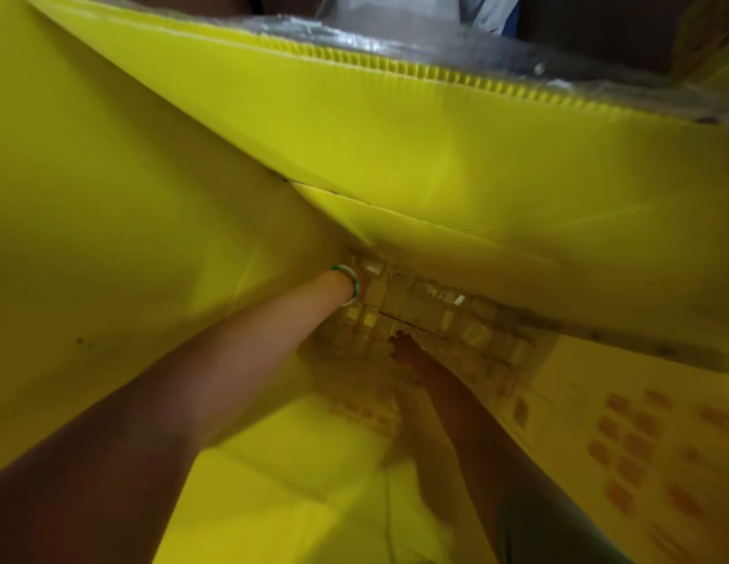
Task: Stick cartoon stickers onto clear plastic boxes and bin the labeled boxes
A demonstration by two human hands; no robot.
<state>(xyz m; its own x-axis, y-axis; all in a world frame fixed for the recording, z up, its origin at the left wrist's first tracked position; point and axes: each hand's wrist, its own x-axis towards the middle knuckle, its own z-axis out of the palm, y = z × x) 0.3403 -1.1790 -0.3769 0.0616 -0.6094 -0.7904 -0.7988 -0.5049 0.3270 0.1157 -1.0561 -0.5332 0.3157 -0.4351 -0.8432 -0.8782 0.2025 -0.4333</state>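
Note:
Both my arms reach deep into a tall yellow corrugated box (487,157). On my left wrist is a green and white bangle (353,280). Just past it, my left hand (362,276) is dim and mostly hidden, down by the far corner among clear plastic packs (423,301) at the bottom; its fingers do not show. My right hand (404,347) hovers near or over the packs, its short shadowed fingers spread apart, with nothing visible in them. I cannot tell whether it touches a pack.
Reddish-orange printed marks (631,439) show on the yellow surface at the right. The box's upper edge has clear tape (341,35) along it. Past that edge are a pale object (399,12) and a dark area. Yellow walls rise close around my arms.

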